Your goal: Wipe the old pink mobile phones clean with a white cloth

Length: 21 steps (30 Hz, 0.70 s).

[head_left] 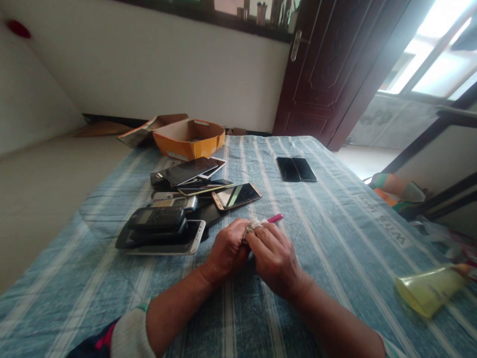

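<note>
My left hand (229, 248) and my right hand (276, 256) are closed together over the near middle of the table. A crumpled white cloth (255, 224) is pinched under the fingers of my right hand. Out past those fingers sticks the end of a slim pink object (276, 218); the rest of it is hidden by the cloth and hands, with my left hand closed at its other side. Just beyond my left hand lies a gold-framed phone (237, 196), screen up. A white-framed phone (167, 241) and a black keypad phone (156, 218) are in the pile to the left.
An open orange cardboard box (190, 146) stands at the far left, behind more piled phones (190, 170). Two dark phones (296, 169) lie side by side at the back right. A yellow translucent packet (430, 291) rests near the right edge of the striped tablecloth (328, 258).
</note>
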Each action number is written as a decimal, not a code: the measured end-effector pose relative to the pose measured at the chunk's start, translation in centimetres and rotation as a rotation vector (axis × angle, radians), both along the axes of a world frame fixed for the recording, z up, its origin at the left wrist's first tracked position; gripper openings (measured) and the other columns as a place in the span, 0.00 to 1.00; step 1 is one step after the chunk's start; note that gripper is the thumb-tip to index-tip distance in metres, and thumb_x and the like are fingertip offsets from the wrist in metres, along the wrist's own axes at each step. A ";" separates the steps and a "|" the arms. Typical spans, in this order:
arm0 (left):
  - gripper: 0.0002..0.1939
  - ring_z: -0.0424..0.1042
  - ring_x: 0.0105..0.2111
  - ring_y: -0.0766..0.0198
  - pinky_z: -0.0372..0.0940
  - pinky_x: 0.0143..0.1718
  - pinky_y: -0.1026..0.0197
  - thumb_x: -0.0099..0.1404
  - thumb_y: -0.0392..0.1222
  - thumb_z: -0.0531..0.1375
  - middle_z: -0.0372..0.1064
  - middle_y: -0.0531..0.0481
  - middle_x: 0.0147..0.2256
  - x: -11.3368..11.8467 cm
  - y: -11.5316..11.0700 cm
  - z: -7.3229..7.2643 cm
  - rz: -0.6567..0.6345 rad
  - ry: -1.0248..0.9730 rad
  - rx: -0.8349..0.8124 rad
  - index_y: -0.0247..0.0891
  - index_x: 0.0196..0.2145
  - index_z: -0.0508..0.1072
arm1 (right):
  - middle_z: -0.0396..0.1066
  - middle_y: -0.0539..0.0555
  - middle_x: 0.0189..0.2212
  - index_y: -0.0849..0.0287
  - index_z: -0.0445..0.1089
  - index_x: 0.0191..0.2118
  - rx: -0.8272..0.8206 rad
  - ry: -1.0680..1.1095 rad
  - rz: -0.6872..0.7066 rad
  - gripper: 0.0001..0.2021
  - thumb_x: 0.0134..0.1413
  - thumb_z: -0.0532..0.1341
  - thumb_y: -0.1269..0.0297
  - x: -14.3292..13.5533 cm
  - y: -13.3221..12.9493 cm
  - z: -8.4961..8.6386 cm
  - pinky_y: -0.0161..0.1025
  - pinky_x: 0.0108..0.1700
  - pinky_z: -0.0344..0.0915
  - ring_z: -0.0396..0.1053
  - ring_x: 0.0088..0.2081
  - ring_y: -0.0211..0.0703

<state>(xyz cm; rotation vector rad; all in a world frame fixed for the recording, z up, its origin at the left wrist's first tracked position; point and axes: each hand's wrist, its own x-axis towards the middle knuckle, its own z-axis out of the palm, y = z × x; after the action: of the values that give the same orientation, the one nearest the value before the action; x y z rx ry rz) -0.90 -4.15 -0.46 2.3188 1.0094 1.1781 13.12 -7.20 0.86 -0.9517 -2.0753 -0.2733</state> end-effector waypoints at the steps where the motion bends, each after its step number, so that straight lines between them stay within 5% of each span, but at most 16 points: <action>1: 0.09 0.72 0.36 0.59 0.69 0.38 0.58 0.64 0.38 0.52 0.72 0.44 0.34 0.0 0.0 0.0 0.005 0.005 -0.001 0.35 0.34 0.72 | 0.71 0.55 0.29 0.60 0.71 0.34 0.004 -0.006 -0.001 0.12 0.63 0.51 0.75 0.1 0.1 0.0 0.41 0.42 0.67 0.67 0.37 0.44; 13: 0.05 0.73 0.35 0.59 0.69 0.39 0.59 0.63 0.35 0.58 0.72 0.45 0.33 0.1 0.2 -0.3 0.088 0.087 -0.073 0.34 0.34 0.74 | 0.71 0.56 0.28 0.62 0.72 0.33 0.010 0.010 -0.167 0.11 0.62 0.53 0.75 4.1 2.3 0.0 0.39 0.41 0.66 0.66 0.35 0.44; 21: 0.06 0.73 0.35 0.60 0.69 0.39 0.60 0.64 0.37 0.57 0.73 0.45 0.33 0.2 0.2 -0.2 0.086 0.079 -0.076 0.34 0.33 0.73 | 0.71 0.56 0.28 0.63 0.71 0.35 -0.009 0.031 -0.078 0.11 0.63 0.52 0.76 2.9 1.8 0.0 0.40 0.40 0.66 0.65 0.35 0.44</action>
<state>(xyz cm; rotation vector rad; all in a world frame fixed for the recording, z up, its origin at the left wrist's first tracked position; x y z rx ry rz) -0.75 -3.90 -0.65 2.2990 1.1722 1.0670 16.03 -5.43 0.85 -1.0375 -2.0160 -0.2880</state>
